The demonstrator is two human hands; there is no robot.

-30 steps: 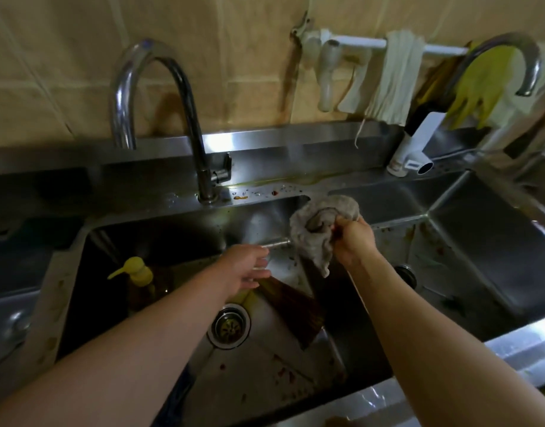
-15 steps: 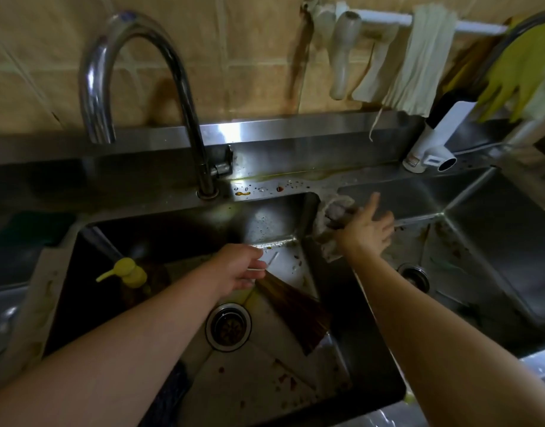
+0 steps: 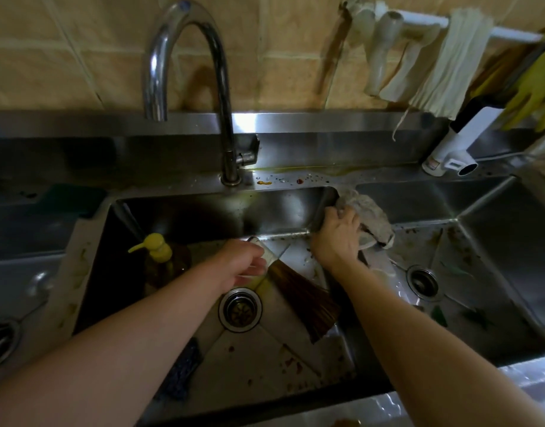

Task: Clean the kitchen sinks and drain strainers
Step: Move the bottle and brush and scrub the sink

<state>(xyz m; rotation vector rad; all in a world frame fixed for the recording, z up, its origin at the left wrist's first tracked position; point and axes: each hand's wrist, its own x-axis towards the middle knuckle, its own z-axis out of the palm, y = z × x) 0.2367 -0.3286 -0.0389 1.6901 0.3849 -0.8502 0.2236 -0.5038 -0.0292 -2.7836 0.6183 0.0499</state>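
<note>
Grey rag (image 3: 368, 215) bunched under the right hand (image 3: 337, 238), fingers (image 3: 333, 214) curled into it on the divider just right of the faucet (image 3: 215, 87); it looks soft and limp, best gripped in a wad. Left hand (image 3: 240, 265) clamps a stiff brown brush (image 3: 299, 295) by its pale handle, over the drain strainer (image 3: 239, 309) below the faucet.

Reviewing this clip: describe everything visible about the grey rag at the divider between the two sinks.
The grey rag is a crumpled, mottled cloth, apparently worn and damp. It lies bunched over the divider between the middle sink and the right sink, most of it hanging on the right sink's side. The right hand grips it from the left edge, fingers curled over the cloth.
</note>
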